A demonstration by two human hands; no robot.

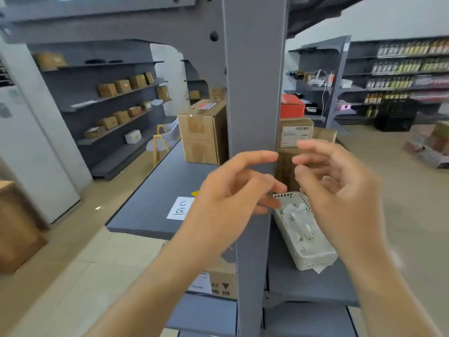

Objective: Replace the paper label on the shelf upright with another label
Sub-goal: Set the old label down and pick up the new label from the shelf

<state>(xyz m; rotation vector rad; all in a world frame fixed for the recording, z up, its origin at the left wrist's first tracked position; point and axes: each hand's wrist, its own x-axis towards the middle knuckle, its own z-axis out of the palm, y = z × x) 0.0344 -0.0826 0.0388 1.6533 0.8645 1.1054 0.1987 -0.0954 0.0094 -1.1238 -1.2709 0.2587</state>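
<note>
Both hands are raised before the shelf upright (252, 93), one to each side of its front face. The left hand (228, 193) is open, fingers loosely curled, with the forefinger laid across the face of the upright; nothing is gripped. The right hand (340, 188) is likewise open and empty, its fingertips (300, 159) just off the upright's right edge.

No paper label is visible on the bare stretch of upright above the hands. Whether one lies beneath the left fingers cannot be told.

A handwritten paper label (181, 208) is lying flat on the grey shelf board (155, 190) to the left of the upright, near the board's front edge, just beside the left wrist. Its long axis runs roughly front to back on the board. The left hand is judged the nearer to it.

A white perforated basket (313, 260) of paper slips (295, 215) stands on the shelf board right of the upright, below the right hand, reaching to the front edge.

It is judged that the upright's face is being attended to, with the replacement label not yet in hand. Motion blur limits finer detail.
</note>
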